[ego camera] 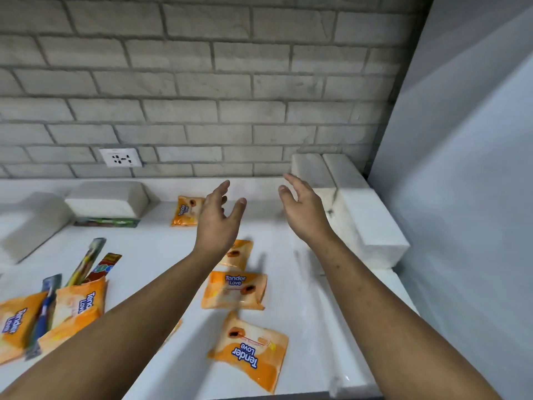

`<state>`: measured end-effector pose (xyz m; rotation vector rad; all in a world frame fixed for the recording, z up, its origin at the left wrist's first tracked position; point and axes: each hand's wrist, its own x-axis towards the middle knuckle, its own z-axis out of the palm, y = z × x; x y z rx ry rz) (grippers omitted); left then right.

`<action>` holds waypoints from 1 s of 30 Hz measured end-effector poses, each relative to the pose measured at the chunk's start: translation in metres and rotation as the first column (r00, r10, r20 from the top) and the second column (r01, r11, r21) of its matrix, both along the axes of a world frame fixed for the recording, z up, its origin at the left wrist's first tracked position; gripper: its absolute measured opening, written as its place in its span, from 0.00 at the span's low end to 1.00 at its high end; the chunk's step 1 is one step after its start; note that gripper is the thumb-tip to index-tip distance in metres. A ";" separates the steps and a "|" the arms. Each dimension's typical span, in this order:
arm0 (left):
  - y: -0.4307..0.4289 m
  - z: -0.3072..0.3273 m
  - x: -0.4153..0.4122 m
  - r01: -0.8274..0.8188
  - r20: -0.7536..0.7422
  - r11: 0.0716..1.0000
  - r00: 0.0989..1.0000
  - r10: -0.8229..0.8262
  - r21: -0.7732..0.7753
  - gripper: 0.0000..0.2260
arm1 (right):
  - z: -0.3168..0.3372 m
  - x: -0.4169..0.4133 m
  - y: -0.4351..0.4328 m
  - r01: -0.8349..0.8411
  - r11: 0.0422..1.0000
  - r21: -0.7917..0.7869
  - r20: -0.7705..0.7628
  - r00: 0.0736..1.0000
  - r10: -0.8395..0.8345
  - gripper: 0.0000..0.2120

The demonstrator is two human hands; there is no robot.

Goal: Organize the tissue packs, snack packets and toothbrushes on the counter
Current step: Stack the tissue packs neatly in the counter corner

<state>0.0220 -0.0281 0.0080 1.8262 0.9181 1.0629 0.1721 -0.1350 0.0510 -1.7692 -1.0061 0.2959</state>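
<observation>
Person's left hand [219, 223] and right hand [302, 215] hover empty, fingers spread, over the counter [302, 313], so probably best to line up the 6 o'clock snack packets [234, 290] beside the 2 o'clock tissue packs [369, 226].

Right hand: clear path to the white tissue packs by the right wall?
Probably yes. The right hand hovers open just left of the tissue packs, holding nothing, with only bare counter between them.

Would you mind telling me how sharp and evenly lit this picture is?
Head view: the brick wall courses bow from wide-angle distortion; the left hand and right hand are slightly motion-blurred, casting soft shadows on the white counter; glare at its front edge.
</observation>
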 end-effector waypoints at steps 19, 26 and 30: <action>0.194 -0.024 -0.335 -0.434 -0.184 0.898 0.879 0.440 0.077 0.26 | -0.044 -0.275 0.261 -0.437 0.893 -0.107 -0.070 0.900 0.431 0.21; 0.224 -0.029 -0.441 -0.570 -0.275 0.820 0.781 0.560 0.051 0.26 | -0.074 -0.374 0.314 -0.584 0.796 -0.162 -0.161 0.811 0.562 0.23; 0.230 -0.036 -0.488 -0.629 -0.338 0.776 0.723 0.603 0.039 0.25 | -0.093 -0.421 0.329 -0.646 0.732 -0.218 -0.198 0.764 0.615 0.25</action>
